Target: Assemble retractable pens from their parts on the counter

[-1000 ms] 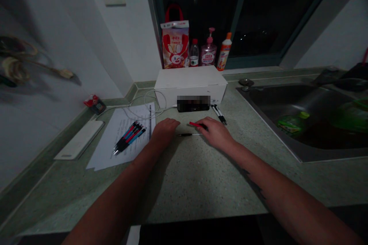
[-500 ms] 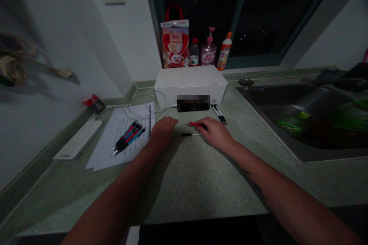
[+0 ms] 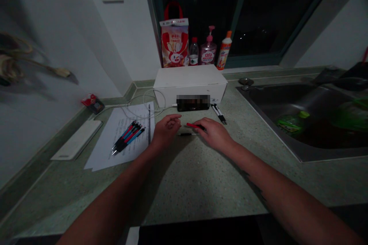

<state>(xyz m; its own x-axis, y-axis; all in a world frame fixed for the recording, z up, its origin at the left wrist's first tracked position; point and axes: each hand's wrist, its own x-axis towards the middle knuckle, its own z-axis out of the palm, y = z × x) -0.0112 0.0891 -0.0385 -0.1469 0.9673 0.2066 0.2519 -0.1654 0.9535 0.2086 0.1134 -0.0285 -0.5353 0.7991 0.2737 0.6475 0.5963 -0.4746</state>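
Note:
My right hand is closed on a red pen, whose red end points left while a dark part lies along the fingers. Opposite it, my left hand is turned partly palm-up, its index finger stretched out and the other fingers loosely curled; nothing shows in it. On the counter between the hands lies a slim black pen piece with a thin pale rod running under my right fingers. Several red, blue and black pens lie side by side on printed sheets to the left. Two white-and-black pens rest beyond my right hand.
A phone with a white cable leans against a white box. A flat white case lies at the left. Bottles and a red bag stand behind the box. A steel sink is at the right.
My left hand has rolled so its palm and curled fingers show, with the index finger extended. My right hand has shifted slightly left with the red pen.

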